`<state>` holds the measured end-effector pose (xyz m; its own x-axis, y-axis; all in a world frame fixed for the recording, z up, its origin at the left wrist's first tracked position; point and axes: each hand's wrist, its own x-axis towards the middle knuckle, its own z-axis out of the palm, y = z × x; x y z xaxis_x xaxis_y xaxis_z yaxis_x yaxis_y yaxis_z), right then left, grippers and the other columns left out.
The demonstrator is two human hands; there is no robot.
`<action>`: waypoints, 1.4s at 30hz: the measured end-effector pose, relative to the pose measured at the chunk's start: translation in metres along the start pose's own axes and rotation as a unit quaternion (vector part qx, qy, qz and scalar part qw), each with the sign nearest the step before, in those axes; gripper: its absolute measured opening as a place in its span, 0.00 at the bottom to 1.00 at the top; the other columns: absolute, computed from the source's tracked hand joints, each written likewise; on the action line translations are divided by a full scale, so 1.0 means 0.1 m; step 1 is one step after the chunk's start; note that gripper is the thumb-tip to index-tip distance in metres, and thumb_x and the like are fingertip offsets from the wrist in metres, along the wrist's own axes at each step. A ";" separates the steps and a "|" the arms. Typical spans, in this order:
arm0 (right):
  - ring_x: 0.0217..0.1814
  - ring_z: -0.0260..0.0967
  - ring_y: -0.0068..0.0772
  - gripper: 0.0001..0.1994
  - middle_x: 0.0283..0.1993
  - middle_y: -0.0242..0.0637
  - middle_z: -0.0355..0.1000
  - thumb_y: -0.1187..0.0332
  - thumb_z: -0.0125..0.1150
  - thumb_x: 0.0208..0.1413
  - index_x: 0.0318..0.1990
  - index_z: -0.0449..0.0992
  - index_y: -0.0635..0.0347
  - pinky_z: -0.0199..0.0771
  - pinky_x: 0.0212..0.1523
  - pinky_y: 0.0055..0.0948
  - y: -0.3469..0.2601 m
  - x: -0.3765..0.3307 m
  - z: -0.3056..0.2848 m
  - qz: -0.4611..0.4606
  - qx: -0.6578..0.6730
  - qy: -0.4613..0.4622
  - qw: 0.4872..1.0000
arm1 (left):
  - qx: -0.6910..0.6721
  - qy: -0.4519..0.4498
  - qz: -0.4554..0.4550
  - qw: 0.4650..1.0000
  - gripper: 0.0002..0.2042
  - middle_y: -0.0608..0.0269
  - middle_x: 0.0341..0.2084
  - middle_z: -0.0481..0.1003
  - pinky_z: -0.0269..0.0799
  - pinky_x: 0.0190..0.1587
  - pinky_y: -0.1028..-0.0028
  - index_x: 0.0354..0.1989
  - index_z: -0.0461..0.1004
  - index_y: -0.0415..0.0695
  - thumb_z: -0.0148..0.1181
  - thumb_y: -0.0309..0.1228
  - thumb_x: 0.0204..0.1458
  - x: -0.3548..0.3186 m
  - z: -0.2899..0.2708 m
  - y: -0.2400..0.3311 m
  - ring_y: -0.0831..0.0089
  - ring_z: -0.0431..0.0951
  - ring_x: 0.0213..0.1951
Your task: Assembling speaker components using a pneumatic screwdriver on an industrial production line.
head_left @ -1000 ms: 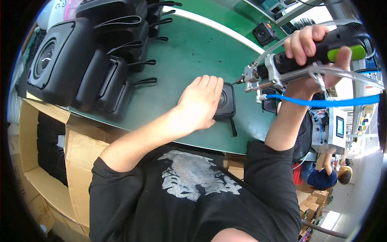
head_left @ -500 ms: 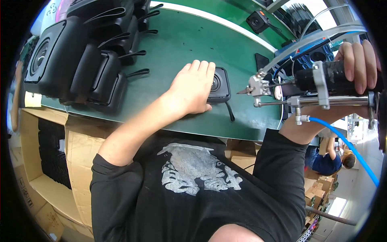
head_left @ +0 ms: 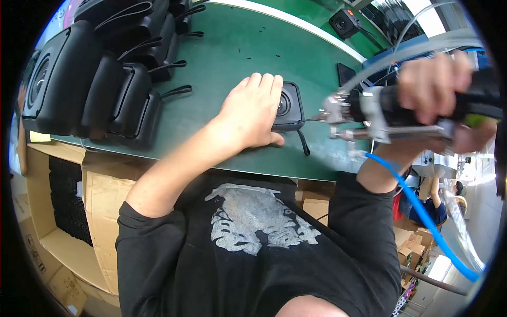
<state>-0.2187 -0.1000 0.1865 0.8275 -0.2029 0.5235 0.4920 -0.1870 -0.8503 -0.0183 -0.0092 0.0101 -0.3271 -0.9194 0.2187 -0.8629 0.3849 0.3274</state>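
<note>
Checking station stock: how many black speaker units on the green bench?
About 7: one under the left hand, one far-edge unit, roughly five in the left row; overlap may hide more.

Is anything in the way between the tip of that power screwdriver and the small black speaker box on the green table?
Nothing visible. The powered screwdriver in the right hand points its thin bit straight at the side of the small black speaker box, with only bare green table beneath. The left hand rests on the box's other side, clear of the bit.
</note>
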 end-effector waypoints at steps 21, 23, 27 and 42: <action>0.31 0.68 0.20 0.36 0.33 0.28 0.65 0.37 0.69 0.39 0.44 0.64 0.57 0.64 0.40 0.25 -0.28 0.43 -0.45 -0.101 -0.067 0.029 0.992 | -0.252 0.039 -0.016 0.967 0.50 0.38 0.57 0.66 0.63 0.65 0.61 0.63 0.58 0.28 0.76 0.52 0.38 -0.15 0.13 -0.38 0.48 0.67 0.61; 0.31 0.68 0.20 0.37 0.33 0.28 0.65 0.36 0.70 0.37 0.44 0.64 0.57 0.64 0.41 0.25 -0.23 0.50 -0.45 -0.086 -0.062 0.008 0.994 | -0.254 0.051 -0.011 0.966 0.48 0.39 0.57 0.67 0.63 0.64 0.61 0.63 0.59 0.30 0.76 0.50 0.39 -0.15 0.13 -0.36 0.48 0.67 0.61; 0.31 0.67 0.21 0.37 0.32 0.28 0.65 0.37 0.69 0.38 0.43 0.64 0.58 0.63 0.41 0.25 0.00 0.55 -0.30 -0.079 -0.013 0.032 0.996 | -0.265 0.050 -0.008 0.963 0.47 0.40 0.55 0.69 0.65 0.62 0.61 0.61 0.61 0.31 0.76 0.50 0.38 -0.15 0.11 -0.34 0.47 0.69 0.59; 0.26 0.63 0.28 0.28 0.29 0.34 0.64 0.41 0.50 0.59 0.42 0.68 0.62 0.61 0.35 0.32 0.47 0.51 -0.03 -0.039 -0.032 0.109 0.993 | -0.249 0.055 -0.019 0.967 0.49 0.39 0.56 0.67 0.66 0.62 0.60 0.61 0.60 0.29 0.76 0.52 0.38 -0.17 0.12 -0.29 0.46 0.69 0.59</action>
<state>-0.1543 -0.1223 0.1732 0.7061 -0.3870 0.5930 0.5285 -0.2694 -0.8051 0.0078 -0.0062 -0.0144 -0.2331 -0.9296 0.2854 -0.5719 0.3684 0.7329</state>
